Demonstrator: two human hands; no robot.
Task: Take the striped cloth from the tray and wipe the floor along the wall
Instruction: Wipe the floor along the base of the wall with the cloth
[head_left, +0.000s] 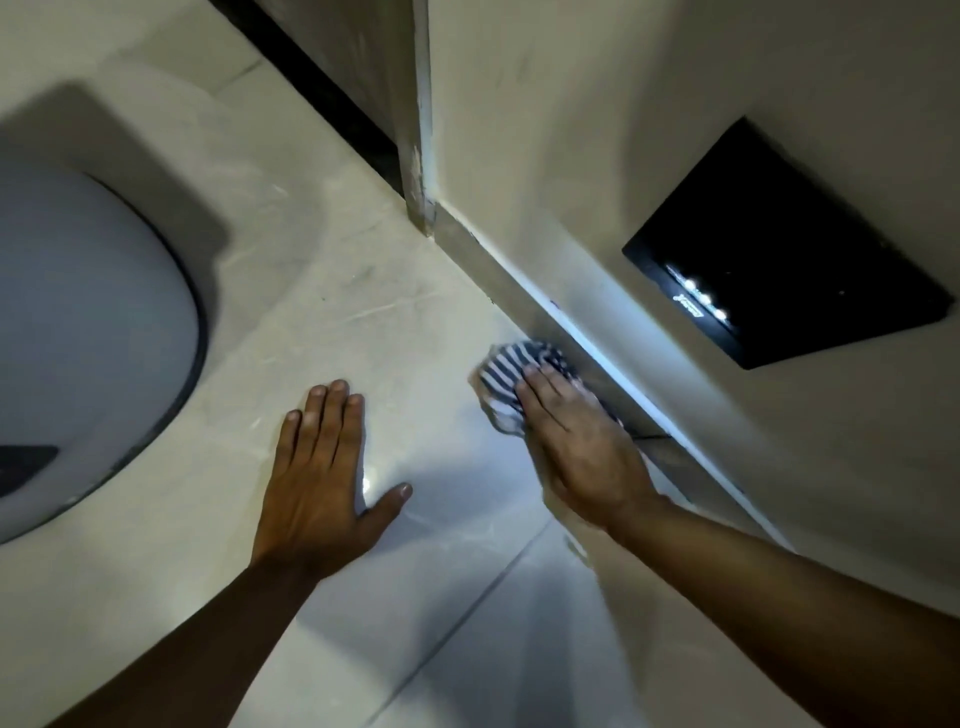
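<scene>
Pale glossy tile floor (395, 332) fills most of my view, marbled, with a grout line running from 6 o'clock up toward centre and a bright glare spot near the middle. Cream wall (597, 130) takes the upper right; a baseboard (519, 283) runs along its foot from centre toward 4 o'clock. Wall corner edge (423, 156) stands at 12 o'clock, dark gap behind it. Black glossy panel (789, 249) is set in the wall at 2 o'clock, small light reflections on it. At 9 o'clock I see a large rounded white object with dark rim (104, 332); can't tell what it is. No container I can make out.

Striped cloth (511, 376), blue and white, bunched, lies on the floor right against the baseboard, just right of centre. Right hand (576, 447) is flat on top of it, fingers together, pressing down. Left hand (322, 467) is spread flat on bare floor at centre, thumb out wide, holding nothing, well apart from the cloth.
</scene>
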